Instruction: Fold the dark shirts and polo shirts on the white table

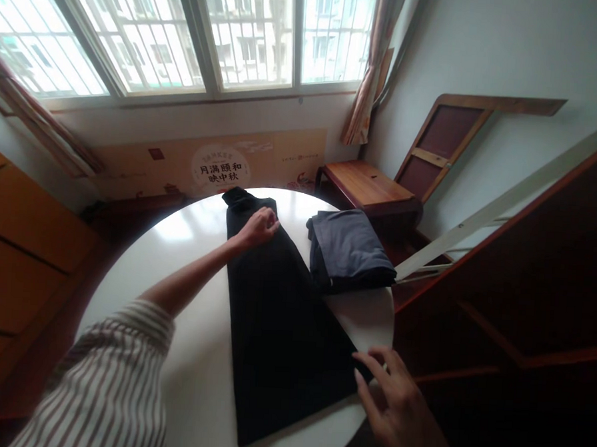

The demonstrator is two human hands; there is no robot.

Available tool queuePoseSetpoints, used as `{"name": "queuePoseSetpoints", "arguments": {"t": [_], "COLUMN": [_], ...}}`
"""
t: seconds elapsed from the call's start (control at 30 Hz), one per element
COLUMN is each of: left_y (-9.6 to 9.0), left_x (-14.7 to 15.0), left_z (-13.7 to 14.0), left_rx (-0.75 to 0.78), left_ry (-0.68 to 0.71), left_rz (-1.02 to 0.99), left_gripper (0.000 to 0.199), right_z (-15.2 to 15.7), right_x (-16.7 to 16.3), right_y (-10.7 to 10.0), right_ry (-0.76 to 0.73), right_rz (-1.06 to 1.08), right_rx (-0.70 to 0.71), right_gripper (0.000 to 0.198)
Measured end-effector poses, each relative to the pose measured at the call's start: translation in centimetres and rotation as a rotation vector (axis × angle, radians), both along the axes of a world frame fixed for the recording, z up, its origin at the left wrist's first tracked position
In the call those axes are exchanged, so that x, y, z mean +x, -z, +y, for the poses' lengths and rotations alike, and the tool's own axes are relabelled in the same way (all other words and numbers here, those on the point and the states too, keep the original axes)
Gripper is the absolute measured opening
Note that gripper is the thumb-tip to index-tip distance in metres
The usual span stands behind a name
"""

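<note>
A black garment (pixel 283 316), which looks like trousers folded lengthwise, lies across a round white table (pixel 191 358). Its narrow far end is bunched, and the wide end points toward me. My left hand (pixel 259 227) is closed on the cloth near the far end, at the right edge. At the near right corner, my right hand (pixel 394 388) touches the fabric, its thumb and forefinger apart with black cloth showing between them. Beside the garment, on the right, sits a folded dark grey and black stack of clothing (pixel 352 246).
A low wooden bench (pixel 368 184) stands beyond the table at the right, with a wooden frame (pixel 446 134) leaning on the wall. A white metal rail (pixel 458 235) runs along the right side. Orange-brown cabinet doors (pixel 21 256) are at the left, and barred windows (pixel 253 41) lie ahead.
</note>
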State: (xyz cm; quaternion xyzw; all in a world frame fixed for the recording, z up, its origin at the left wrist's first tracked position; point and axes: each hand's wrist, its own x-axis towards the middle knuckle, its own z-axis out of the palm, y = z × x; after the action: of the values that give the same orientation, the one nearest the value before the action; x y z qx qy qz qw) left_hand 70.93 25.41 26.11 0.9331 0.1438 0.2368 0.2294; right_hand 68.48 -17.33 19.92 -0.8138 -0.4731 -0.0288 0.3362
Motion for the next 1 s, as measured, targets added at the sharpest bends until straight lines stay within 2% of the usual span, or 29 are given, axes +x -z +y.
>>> {"name": "queuePoseSetpoints", "arguments": {"t": [0.07,0.2,0.27,0.33,0.37,0.47,0.53,0.67,0.8,0.87,0.93,1.0], "left_y": [0.2,1.4,2.4,3.5,4.1,5.5,6.1,6.1,5.6,5.4,5.2,5.0], "left_x": [-6.3,-18.7,-23.1,-25.9,-26.8,-28.2,-28.7,-29.9,-32.2,-33.3,-34.0,-34.2], "left_z": [-4.2,-13.5,-16.8,-18.9,-19.4,-20.1,-20.2,-20.6,-21.2,-21.4,-21.4,-21.5], "left_rx": [0.140,0.199,0.252,0.343,0.389,0.496,0.546,0.603,0.599,0.595,0.600,0.617], "left_ry": [0.148,0.304,0.364,0.393,0.398,0.396,0.396,0.374,0.403,0.425,0.436,0.455], "left_rz": [0.019,0.148,0.148,0.124,0.107,0.048,0.031,0.081,0.087,0.092,0.101,0.093], "left_gripper": [0.014,0.018,0.035,0.051,0.051,0.030,0.030,0.036,0.033,0.032,0.031,0.031], "right_z": [0.9,2.9,3.7,4.3,4.4,4.7,4.8,4.3,2.8,2.7,3.6,5.9], "right_x": [0.4,1.1,1.2,1.3,1.3,1.4,1.5,0.5,-1.7,-2.4,-2.5,-2.0], "right_y": [-0.1,0.0,0.0,-0.1,-0.2,-0.4,-0.6,-1.5,-2.9,-3.7,-4.3,-4.6], "right_ry": [-0.005,0.008,-0.001,-0.023,-0.033,-0.066,-0.083,-0.097,-0.153,-0.184,-0.254,-0.397], "right_rz": [-0.033,-0.068,-0.081,-0.094,-0.103,-0.123,-0.120,-0.114,-0.170,-0.261,-0.336,-0.360], "right_rx": [-0.040,-0.149,-0.197,-0.257,-0.292,-0.371,-0.388,-0.454,-0.555,-0.519,-0.393,-0.248], "right_gripper": [0.030,0.044,0.043,0.041,0.040,0.038,0.040,0.042,0.033,0.023,0.019,0.024]}}
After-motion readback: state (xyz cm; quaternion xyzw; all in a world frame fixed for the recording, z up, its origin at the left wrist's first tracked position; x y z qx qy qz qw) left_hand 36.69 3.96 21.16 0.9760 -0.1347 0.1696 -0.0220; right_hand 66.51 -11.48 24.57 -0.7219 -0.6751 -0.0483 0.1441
